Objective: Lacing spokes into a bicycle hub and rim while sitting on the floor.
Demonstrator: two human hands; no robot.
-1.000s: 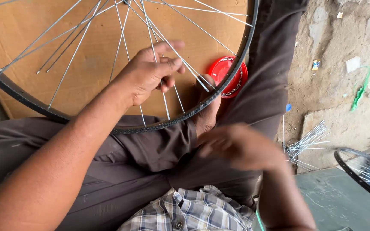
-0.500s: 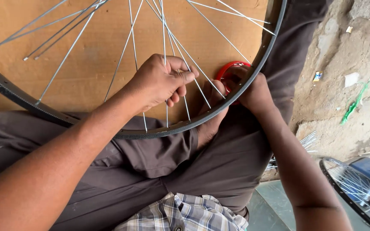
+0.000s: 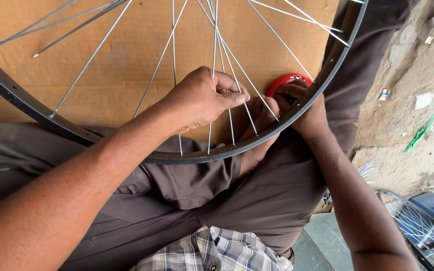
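Nearest us, the wheel rim [image 3: 197, 156] rests across our lap. Our left hand [image 3: 202, 100] pinches a spoke [image 3: 237, 75] between thumb and fingers, as before. Our right hand [image 3: 305, 113], down at our thigh a second ago, now reaches under the rim into the red dish [image 3: 288, 80] on the cardboard [image 3: 116, 75]; its grip is hidden, so we cannot tell what it holds.

Black-rimmed spoked wheel [image 3: 187, 156] across lap

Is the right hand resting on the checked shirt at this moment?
No, the right hand reaches past the black wheel rim into the red lid, well above the checked shirt.
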